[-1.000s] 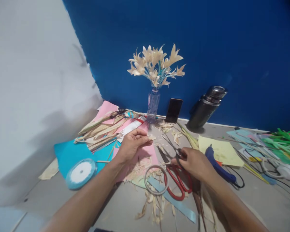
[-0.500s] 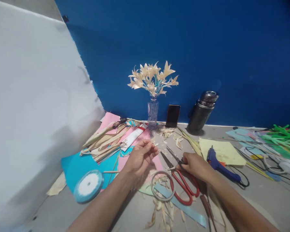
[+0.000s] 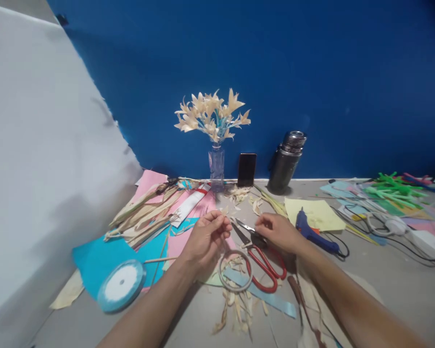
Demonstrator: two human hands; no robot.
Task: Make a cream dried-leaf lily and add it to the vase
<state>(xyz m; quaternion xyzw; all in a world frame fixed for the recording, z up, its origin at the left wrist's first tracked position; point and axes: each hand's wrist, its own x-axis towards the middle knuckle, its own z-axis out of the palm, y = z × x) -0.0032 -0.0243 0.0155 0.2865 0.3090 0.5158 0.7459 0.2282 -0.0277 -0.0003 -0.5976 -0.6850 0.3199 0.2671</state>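
Observation:
My left hand [image 3: 210, 238] is raised over the middle of the table with thumb and fingertips pinched together. Pale pointed husk scraps [image 3: 229, 211] show just beyond those fingertips; what the pinch holds is too small to make out. Large scissors [image 3: 263, 270] with red handles lie with their blades parted, pointing away from me. Over their pivot is my right hand [image 3: 278, 233], fingers curled and drawn together, the contents hidden. A pale tape ring [image 3: 235, 288] overlaps the scissors' handle, above a light blue ribbon strip [image 3: 275, 302] and husk trimmings [image 3: 239, 309].
A clear vase [image 3: 216, 169] of cream husk flowers [image 3: 212, 113] stands at the back, beside a phone [image 3: 247, 169] and a dark flask [image 3: 287, 162]. Rightward lie a blue glue gun [image 3: 315, 234], yellow paper [image 3: 322, 212] and cables. Dried husks [image 3: 141, 212] and a ribbon spool [image 3: 121, 285] are left.
The view has shifted right, so the table things sit further left. My right hand has lifted slightly off the scissors' pivot. My left hand keeps its pinch.

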